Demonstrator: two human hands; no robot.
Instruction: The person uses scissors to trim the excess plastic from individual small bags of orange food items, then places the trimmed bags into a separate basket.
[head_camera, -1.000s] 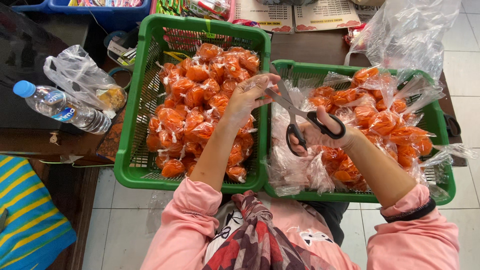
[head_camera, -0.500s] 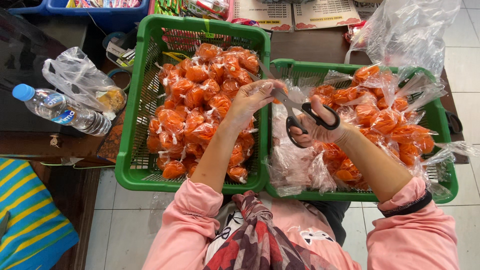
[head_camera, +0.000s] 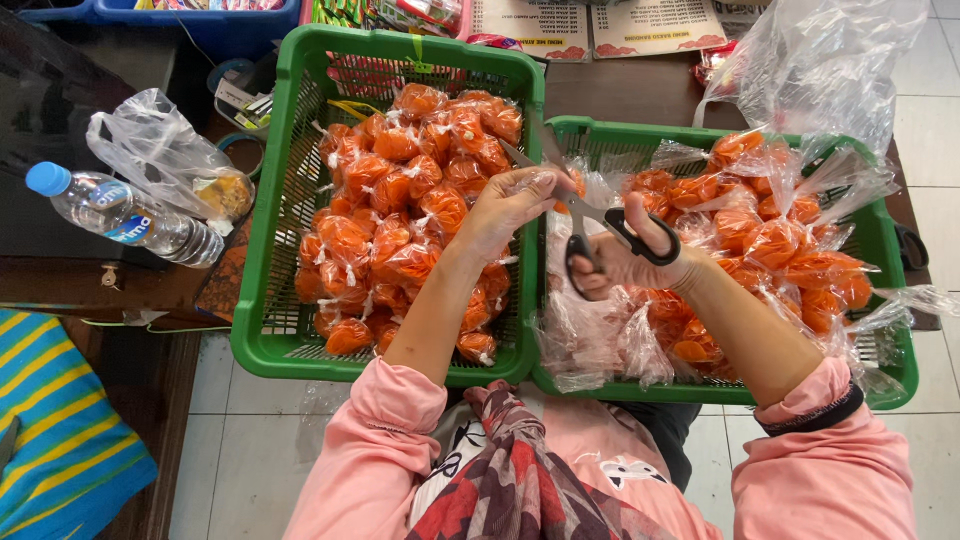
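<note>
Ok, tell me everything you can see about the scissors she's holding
The scissors have black loop handles and plain metal blades. The right hand grips them with fingers through the loops. The blades are open and point up and to the left, over the gap between the two green baskets. The left hand holds the clear top of a small bag beside the blades; whether the blades touch the plastic cannot be told. Beneath lie heaps of orange-filled bags.

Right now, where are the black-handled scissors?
In the head view, the black-handled metal scissors are in the right hand, right of centre, over the gap between the two green plastic baskets.
</note>
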